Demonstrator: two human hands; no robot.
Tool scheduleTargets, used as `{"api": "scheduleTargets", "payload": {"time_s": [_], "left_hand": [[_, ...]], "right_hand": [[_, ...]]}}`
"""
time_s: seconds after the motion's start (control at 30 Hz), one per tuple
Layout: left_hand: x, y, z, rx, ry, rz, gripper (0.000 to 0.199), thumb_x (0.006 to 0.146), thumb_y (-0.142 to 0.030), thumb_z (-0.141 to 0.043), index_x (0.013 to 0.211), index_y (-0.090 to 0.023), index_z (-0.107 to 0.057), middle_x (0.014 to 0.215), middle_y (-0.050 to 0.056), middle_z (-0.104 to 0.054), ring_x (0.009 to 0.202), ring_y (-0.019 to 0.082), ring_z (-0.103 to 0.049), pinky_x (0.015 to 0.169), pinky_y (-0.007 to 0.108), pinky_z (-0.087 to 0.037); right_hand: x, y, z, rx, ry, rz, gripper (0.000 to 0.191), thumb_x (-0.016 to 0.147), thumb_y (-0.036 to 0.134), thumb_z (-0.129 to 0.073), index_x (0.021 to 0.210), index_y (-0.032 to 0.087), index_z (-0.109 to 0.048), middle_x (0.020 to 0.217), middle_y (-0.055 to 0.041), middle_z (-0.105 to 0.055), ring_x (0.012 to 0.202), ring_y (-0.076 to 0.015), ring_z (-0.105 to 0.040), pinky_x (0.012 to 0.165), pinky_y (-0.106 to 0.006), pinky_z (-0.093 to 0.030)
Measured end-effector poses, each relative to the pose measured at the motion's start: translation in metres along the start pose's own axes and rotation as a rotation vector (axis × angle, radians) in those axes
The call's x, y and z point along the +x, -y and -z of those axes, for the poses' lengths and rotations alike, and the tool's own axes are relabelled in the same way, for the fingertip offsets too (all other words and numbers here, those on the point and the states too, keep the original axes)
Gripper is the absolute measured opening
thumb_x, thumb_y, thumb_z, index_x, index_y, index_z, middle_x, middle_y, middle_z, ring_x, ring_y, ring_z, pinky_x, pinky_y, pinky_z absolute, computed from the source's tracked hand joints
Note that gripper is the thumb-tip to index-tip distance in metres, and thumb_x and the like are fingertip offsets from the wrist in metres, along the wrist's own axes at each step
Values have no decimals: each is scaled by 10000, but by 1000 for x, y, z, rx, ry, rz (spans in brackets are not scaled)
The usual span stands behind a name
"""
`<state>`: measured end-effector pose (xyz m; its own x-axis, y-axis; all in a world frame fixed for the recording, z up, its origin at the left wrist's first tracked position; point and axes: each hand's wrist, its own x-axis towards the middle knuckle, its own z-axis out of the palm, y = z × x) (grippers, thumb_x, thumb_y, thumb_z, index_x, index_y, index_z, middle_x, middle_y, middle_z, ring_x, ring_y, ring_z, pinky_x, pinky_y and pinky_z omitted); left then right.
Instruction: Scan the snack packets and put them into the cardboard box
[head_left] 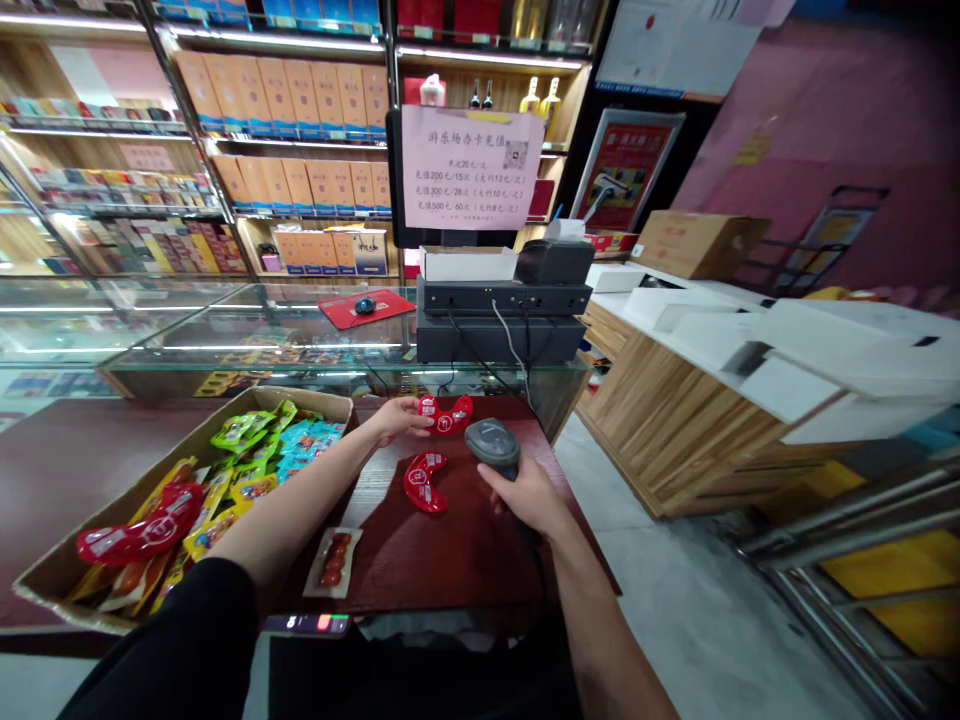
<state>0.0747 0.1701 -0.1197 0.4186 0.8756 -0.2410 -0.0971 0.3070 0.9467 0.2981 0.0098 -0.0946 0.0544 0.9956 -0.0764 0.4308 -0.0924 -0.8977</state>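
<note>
My left hand [403, 419] pinches the left end of a curved red snack packet [450, 414] at the far side of the dark red table [480, 570]. My right hand [529, 496] is wrapped round the handle of a grey barcode scanner [493, 441], its head turned towards the packets. Between the hands, a second curved red packet [425, 483] lies flat on the table. Nearer to me rests a clear pack of reddish-brown round snacks [334, 563]. The scanner's handle is partly hidden by my right fingers.
On the left stands an open cardboard box [46, 560] of green, blue, yellow and red snack packets. A phone [308, 625] lies at the table's near edge. Behind are a glass counter [277, 330], a cash drawer [495, 338] with cables and a monitor bearing a pink notice [471, 170].
</note>
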Motion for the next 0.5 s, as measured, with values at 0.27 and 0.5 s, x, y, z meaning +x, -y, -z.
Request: {"api": "scheduleTargets", "payload": {"time_s": [0.27,0.5], "left_hand": [[-15,-24,14,16,-86,-10,417,493,-89,-873,780,-117,-571,764,40,-698,711,162,-695,682,302,-598],[-92,-60,73,47,-186,-37,454,476,-129,-887,814,-122,-583,815,63,-711,739,189,-705,698,313,-596]], "right_hand": [[6,12,-2,-9,49,25,257,809,436,-604,834,188,-542,535,3,-627,420,-159,-619,403,-228,-475],[22,46,-29,-10,181,77,279,804,436,-618,858,168,-559,558,-8,-641,438,-154,-630,420,-219,-476]]}}
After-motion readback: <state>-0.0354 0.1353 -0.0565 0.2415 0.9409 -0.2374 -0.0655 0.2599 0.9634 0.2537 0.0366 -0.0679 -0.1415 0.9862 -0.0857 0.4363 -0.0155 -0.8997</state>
